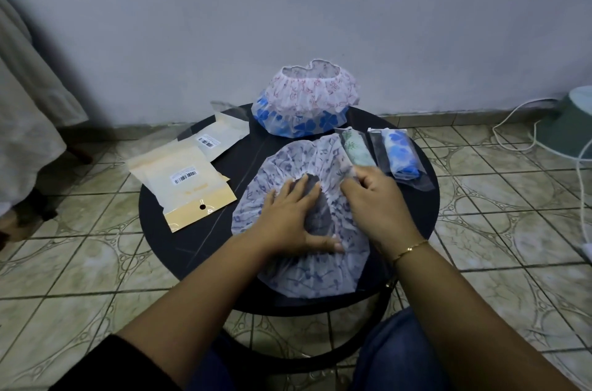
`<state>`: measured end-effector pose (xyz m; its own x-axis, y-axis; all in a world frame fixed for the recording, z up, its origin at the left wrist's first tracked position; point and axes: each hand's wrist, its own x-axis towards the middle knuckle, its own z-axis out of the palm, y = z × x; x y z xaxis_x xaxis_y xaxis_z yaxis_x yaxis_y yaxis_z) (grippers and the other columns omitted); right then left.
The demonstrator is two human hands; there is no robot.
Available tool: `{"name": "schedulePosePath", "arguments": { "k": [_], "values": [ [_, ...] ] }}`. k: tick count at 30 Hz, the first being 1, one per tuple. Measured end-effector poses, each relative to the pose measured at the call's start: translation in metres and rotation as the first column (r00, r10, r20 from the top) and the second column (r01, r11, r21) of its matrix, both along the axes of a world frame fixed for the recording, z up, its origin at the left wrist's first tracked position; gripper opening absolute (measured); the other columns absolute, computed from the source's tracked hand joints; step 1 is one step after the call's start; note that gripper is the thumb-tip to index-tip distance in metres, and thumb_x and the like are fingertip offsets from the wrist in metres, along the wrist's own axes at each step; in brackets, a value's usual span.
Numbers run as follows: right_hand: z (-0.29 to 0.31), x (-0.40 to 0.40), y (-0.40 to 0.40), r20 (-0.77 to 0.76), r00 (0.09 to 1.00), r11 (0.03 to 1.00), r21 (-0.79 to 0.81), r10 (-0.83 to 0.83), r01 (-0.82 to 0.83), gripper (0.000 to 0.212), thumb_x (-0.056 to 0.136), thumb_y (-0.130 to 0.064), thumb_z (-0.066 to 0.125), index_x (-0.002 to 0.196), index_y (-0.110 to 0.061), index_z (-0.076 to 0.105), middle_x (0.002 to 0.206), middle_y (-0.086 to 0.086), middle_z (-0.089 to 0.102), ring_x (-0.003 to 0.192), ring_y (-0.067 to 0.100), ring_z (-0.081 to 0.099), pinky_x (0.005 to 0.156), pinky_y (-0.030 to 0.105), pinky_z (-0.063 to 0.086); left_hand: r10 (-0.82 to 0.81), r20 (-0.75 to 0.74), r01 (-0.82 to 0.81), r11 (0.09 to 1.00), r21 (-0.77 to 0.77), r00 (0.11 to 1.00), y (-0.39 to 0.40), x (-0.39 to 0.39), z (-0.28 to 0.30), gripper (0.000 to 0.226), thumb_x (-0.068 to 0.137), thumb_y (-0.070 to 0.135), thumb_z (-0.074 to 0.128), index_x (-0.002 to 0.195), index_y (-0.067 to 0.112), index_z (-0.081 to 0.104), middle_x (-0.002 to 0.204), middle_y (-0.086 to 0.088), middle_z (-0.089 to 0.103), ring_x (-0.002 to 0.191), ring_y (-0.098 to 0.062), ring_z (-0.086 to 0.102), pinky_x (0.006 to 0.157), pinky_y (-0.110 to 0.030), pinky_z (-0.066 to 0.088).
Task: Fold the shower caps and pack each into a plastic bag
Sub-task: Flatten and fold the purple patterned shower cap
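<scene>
Your left hand [290,217] flat, fingers spread on the purple cap [307,275], your right hand [373,198] pinching its 2 o'clock edge

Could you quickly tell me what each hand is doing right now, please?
Left hand: open, pressed flat on the spread shower cap.
Right hand: fingers curled, pinching the same cap's far edge.

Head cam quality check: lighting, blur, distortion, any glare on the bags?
Head view: dim, flat, bluish light, no hard shadows; wide-angle bending at the edges, floor tile lines curving; left edge smeared around the curtain; centre fairly sharp, barcode stripes visible on the bag stack, text unreadable; slight motion blur on the right hand; left hand crisp on the spread cap; faint sheen on the packed bags.
</scene>
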<state>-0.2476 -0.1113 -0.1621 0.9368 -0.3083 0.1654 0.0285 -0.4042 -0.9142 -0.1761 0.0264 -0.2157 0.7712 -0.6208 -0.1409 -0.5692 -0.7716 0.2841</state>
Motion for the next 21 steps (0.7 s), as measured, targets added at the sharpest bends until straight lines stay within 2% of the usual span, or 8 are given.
{"name": "schedulePosePath", "arguments": {
  "k": [2, 4, 6, 10, 12, 15, 18, 21],
  "values": [
    [0.01, 0.001, 0.004, 0.06, 0.998, 0.999, -0.039, 0.01, -0.008, 0.029, 0.09, -0.007, 0.047, 0.065, -0.017, 0.057, 0.098, 0.007, 0.055, 0.082, 0.008, 0.049, 0.069, 0.012, 0.036, 0.037, 0.019, -0.037, 0.999, 0.027, 0.999, 0.01, -0.001, 0.0, 0.113, 0.055, 0.089, 0.034, 0.149, 0.039, -0.003, 0.158, 0.005, -0.018, 0.144, -0.023, -0.02, 0.115, -0.05, -0.013],
    [0.01, 0.007, 0.007, 0.03, 0.997, 0.997, -0.025, 0.069, -0.068, 0.027, 0.094, -0.011, 0.045, 0.109, -0.013, 0.067, 0.117, -0.001, 0.055, 0.101, 0.004, 0.048, 0.082, 0.013, 0.034, 0.061, 0.027, -0.063, 0.994, 0.091, 0.998, 0.018, -0.001, -0.006, 0.107, 0.056, 0.091, 0.022, 0.148, 0.044, -0.004, 0.158, 0.004, -0.019, 0.143, -0.024, -0.023, 0.114, -0.052, -0.015],
    [0.005, 0.01, 0.014, -0.054, 0.981, 0.981, -0.043, 0.187, -0.189, 0.043, 0.098, -0.021, 0.04, 0.14, -0.025, 0.043, 0.136, -0.01, 0.043, 0.123, 0.002, 0.038, 0.1, 0.018, 0.028, 0.069, -0.005, -0.068, 0.986, 0.151, 0.998, 0.018, -0.002, -0.012, 0.103, 0.06, 0.092, 0.017, 0.148, 0.043, -0.004, 0.158, 0.002, -0.019, 0.143, -0.026, -0.024, 0.114, -0.053, -0.016],
    [-0.019, 0.013, 0.042, -0.29, 0.921, 0.888, -0.302, 0.262, -0.348, 0.046, 0.101, -0.035, 0.028, 0.144, -0.047, 0.021, 0.159, -0.002, 0.012, 0.146, 0.013, 0.003, 0.117, 0.051, 0.003, 0.108, 0.052, -0.117, 0.972, 0.204, 0.993, 0.007, -0.01, -0.012, 0.084, 0.089, 0.064, 0.035, 0.15, 0.029, -0.012, 0.159, -0.005, -0.014, 0.145, -0.03, -0.017, 0.116, -0.053, -0.009],
    [-0.032, 0.01, 0.057, -0.372, 0.904, 0.81, -0.45, 0.212, -0.375, 0.045, 0.101, -0.041, 0.023, 0.143, -0.052, 0.014, 0.16, -0.002, 0.003, 0.146, 0.014, -0.006, 0.116, 0.049, -0.005, 0.136, -0.047, -0.137, 0.991, -0.003, 0.99, 0.005, -0.019, -0.005, 0.067, 0.103, 0.032, 0.032, 0.149, 0.004, -0.009, 0.159, -0.013, -0.004, 0.147, -0.03, -0.001, 0.118, -0.028, 0.015],
    [-0.041, 0.005, 0.069, -0.365, 0.907, 0.757, -0.527, 0.208, -0.386, 0.045, 0.101, -0.043, 0.02, 0.143, -0.053, 0.01, 0.16, -0.004, -0.002, 0.145, 0.013, -0.011, 0.115, 0.048, -0.011, 0.19, -0.205, -0.218, 0.968, -0.126, 0.96, 0.007, -0.03, 0.014, 0.039, 0.099, -0.009, 0.025, 0.138, -0.017, 0.022, 0.152, -0.022, 0.025, 0.14, -0.03, 0.03, 0.069, 0.005, 0.033],
    [-0.04, 0.003, 0.068, -0.3, 0.925, 0.764, -0.533, 0.232, -0.364, 0.045, 0.101, -0.043, 0.019, 0.144, -0.053, 0.008, 0.159, -0.006, -0.001, 0.145, 0.011, -0.01, 0.115, 0.046, -0.013, 0.156, -0.172, -0.195, 0.952, -0.237, 0.973, 0.028, -0.016, 0.009, 0.043, 0.098, -0.003, 0.038, 0.14, -0.009, 0.03, 0.147, -0.02, 0.036, 0.134, -0.03, 0.039, 0.079, 0.0, 0.038],
    [-0.041, 0.005, 0.063, -0.294, 0.924, 0.775, -0.513, 0.245, -0.369, 0.046, 0.101, -0.043, 0.018, 0.145, -0.05, 0.005, 0.159, -0.007, 0.001, 0.145, 0.012, -0.008, 0.114, 0.046, -0.014, 0.032, 0.12, -0.005, 0.976, -0.219, 0.992, 0.048, -0.004, 0.009, 0.038, 0.088, 0.028, 0.045, 0.111, 0.005, 0.065, 0.112, -0.014, 0.066, 0.101, -0.029, 0.06, 0.086, -0.035, 0.049]
  ]
}}
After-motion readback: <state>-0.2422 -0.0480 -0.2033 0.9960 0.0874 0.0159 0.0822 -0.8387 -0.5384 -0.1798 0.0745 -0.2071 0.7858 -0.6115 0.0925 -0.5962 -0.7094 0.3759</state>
